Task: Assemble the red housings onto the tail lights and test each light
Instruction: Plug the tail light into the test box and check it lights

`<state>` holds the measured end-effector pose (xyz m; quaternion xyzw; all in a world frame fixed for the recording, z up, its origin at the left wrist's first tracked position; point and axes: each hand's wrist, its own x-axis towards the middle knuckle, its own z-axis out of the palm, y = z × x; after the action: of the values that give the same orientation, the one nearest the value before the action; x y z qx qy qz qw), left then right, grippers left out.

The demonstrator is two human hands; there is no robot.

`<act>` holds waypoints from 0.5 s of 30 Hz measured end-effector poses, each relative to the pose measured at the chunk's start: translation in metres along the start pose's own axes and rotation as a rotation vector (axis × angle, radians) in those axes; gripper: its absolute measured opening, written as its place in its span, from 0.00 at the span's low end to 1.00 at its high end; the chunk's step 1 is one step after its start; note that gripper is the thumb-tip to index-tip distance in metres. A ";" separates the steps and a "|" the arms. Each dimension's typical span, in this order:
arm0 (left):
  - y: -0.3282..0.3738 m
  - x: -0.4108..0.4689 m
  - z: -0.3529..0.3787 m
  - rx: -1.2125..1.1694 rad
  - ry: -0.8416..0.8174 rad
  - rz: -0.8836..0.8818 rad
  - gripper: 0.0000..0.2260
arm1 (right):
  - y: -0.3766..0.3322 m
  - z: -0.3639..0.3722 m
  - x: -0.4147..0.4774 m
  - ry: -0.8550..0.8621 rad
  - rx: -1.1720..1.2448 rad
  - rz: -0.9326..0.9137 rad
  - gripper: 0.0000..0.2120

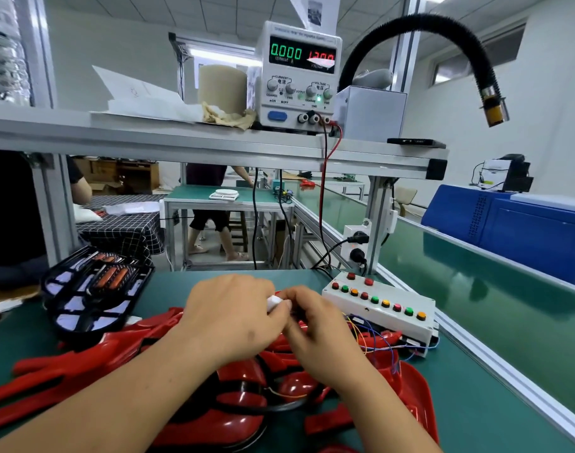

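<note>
Pinching a small white plug point(274, 302) with my left hand point(227, 318), I think I am hooking up a tail light point(243, 398) to test it. My right hand point(315, 325) curls tight against the plug, but I cannot tell what it holds. The power supply point(299, 76) shows zeros, so nothing is lit yet. Many red housings point(83, 364) lie loose by the near edge of the table point(475, 403), so most work is left. Both wrists hover over the pile, fingertips meeting beside the button box point(381, 305).
</note>
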<state>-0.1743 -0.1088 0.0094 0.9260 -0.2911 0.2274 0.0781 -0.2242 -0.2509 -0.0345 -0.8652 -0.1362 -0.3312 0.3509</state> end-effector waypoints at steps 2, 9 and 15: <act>-0.001 -0.001 0.000 -0.006 0.029 -0.007 0.20 | 0.000 0.000 0.000 0.003 0.010 -0.004 0.07; -0.004 0.003 -0.005 0.004 0.026 -0.020 0.23 | 0.001 -0.002 0.002 0.025 0.060 -0.011 0.06; -0.017 0.003 -0.019 -0.193 0.034 -0.059 0.18 | 0.006 -0.008 0.001 0.017 -0.148 0.103 0.17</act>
<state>-0.1691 -0.0913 0.0273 0.9183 -0.2829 0.2117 0.1784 -0.2243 -0.2607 -0.0331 -0.8918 -0.0635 -0.3293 0.3037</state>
